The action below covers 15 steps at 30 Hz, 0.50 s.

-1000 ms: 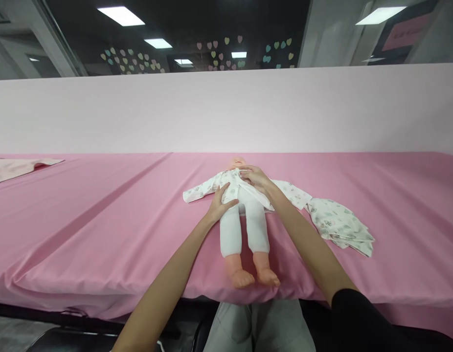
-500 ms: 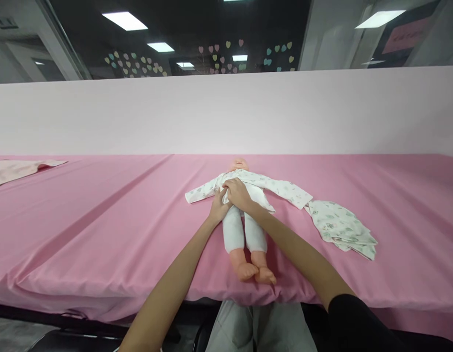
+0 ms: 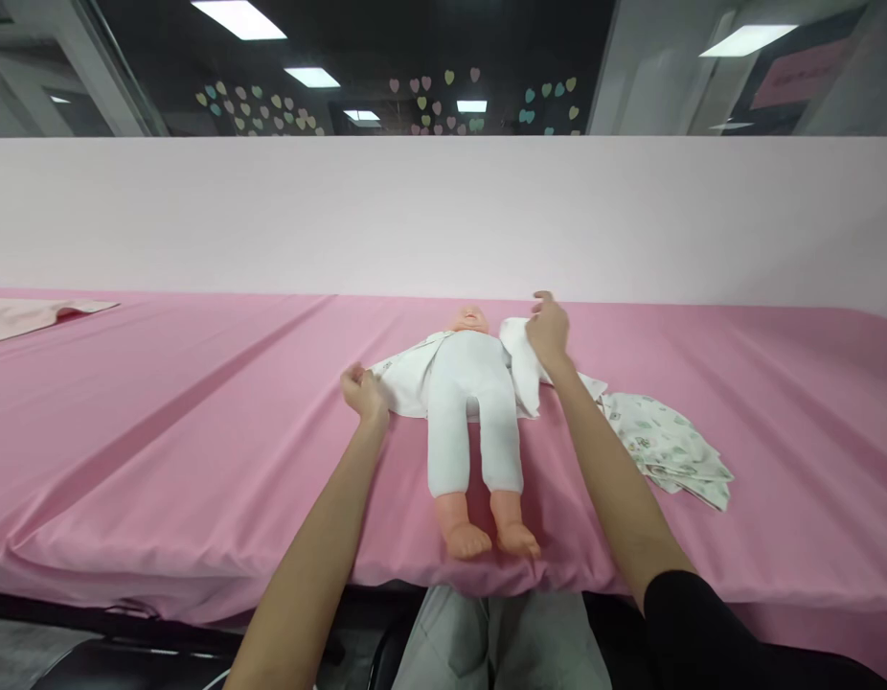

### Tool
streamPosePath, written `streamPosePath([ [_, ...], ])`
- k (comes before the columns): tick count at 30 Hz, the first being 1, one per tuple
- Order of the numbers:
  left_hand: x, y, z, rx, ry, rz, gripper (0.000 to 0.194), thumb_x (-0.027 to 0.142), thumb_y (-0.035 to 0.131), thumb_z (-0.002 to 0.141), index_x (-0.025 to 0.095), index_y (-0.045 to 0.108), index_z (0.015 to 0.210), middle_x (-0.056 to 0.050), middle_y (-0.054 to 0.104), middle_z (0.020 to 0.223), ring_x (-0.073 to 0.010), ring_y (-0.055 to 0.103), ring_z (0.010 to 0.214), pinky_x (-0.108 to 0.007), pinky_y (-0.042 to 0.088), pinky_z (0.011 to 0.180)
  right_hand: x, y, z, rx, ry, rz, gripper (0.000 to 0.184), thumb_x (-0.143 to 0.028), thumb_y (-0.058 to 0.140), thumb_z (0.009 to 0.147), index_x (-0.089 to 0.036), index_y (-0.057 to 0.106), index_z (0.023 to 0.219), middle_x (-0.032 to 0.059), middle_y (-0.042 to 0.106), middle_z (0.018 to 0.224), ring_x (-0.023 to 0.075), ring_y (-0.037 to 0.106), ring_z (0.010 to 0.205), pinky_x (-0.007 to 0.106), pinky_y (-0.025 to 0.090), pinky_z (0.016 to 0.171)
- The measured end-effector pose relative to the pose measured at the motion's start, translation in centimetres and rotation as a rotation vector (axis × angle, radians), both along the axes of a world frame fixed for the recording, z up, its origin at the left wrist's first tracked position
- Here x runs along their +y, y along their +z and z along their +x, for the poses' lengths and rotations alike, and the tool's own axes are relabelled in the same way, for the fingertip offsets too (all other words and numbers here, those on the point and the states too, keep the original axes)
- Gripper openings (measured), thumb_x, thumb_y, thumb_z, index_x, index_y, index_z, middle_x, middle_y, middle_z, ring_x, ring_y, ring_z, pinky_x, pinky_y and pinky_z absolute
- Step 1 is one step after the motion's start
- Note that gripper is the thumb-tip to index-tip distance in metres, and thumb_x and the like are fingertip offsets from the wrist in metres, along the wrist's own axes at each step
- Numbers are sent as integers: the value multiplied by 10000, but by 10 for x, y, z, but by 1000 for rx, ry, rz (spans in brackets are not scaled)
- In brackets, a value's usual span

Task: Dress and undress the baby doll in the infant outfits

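1 baby doll (image 3: 470, 381) lies face-up on the pink sheet (image 3: 199, 450), its printed shirt (image 3: 418, 364) now spread open, baring the white torso it just covered. Left hand (image 3: 366, 393): narrow grip on the left flap (image 3: 406, 388). Right hand (image 3: 548, 332): at the right flap (image 3: 516, 347), hold unclear. Folded printed cloth (image 3: 663, 439), right.

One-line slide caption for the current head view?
A doll lies on its open shirt, left hand grasping one side, right hand by the other.

Doll (image 3: 473, 369) on sheet (image 3: 199, 460) in front of me, btwn my L hand (image 3: 364, 393) & R hand (image 3: 549, 333), shirt (image 3: 409, 388) under it; garment (image 3: 666, 443) to R, cloth (image 3: 31, 318) far L, wall (image 3: 415, 216) bhnd.
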<state>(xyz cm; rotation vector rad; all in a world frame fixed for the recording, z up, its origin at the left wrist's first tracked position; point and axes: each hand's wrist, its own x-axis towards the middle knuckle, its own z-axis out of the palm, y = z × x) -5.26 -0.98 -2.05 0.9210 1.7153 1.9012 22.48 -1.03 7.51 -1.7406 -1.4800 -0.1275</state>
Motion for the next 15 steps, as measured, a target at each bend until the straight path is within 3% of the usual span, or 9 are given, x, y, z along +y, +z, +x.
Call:
streamPosePath([
  [2, -8, 4, 7, 156, -27, 68, 279, 248, 407, 779, 197, 551, 1013, -42, 613, 997, -162, 565, 950, -292, 423, 874, -6, 12, 26, -61, -138, -101, 459, -39, 434, 732, -108, 491, 1182, 149, 603, 1082, 245, 541, 1044, 347, 425, 845],
  [4, -17, 7, 19, 361, -238, 21, 262, 371, 418, 806, 187, 602, 839, -35, 641, 805, -183, 594, 814, -306, 450, 797, -13, 20, 42, -84, -150, -264, 338, -117, 493, 757, -102, 555, 1089, 164, 614, 1058, 270, 560, 1024, 366, 444, 822],
  [6, -26, 11, 32, 451, -516, -172, 400, 524, 439, 788, 170, 614, 717, -61, 649, 725, -228, 604, 760, -343, 464, 733, -19, 25, 46, -41, -25, -445, 247, -207, 528, 778, -88, 593, 985, 165, 646, 953, 253, 623, 878, 353, 486, 740],
  [9, -37, 18, 41, 255, -926, -412, 508, 629, 503, 726, 141, 638, 769, -115, 680, 833, -277, 624, 807, -368, 491, 698, -22, 23, 32, 63, 236, -723, 313, -332, 588, 767, -48, 595, 898, 160, 663, 776, 201, 635, 598, 330, 517, 586],
  [11, -42, 22, 41, 69, -1134, -438, 472, 566, 606, 695, 134, 631, 884, -123, 677, 948, -270, 631, 866, -351, 519, 705, -19, 17, 16, 80, 384, -896, 404, -395, 603, 754, -24, 587, 912, 160, 666, 711, 194, 622, 526, 331, 520, 551],
  [13, -45, 25, 40, -17, -1207, -392, 483, 463, 701, 657, 133, 597, 995, -129, 650, 1060, -262, 625, 929, -339, 536, 726, -15, 10, 2, 29, 469, -997, 451, -421, 560, 778, -10, 582, 960, 166, 676, 709, 201, 625, 521, 335, 520, 566],
  [15, -46, 24, 42, -55, -1187, -312, 539, 409, 723, 656, 134, 552, 1087, -142, 616, 1141, -267, 617, 970, -351, 545, 746, -12, 5, -7, -13, 505, -961, 473, -391, 517, 801, -22, 541, 1097, 175, 688, 843, 191, 635, 551, 321, 516, 598],
])
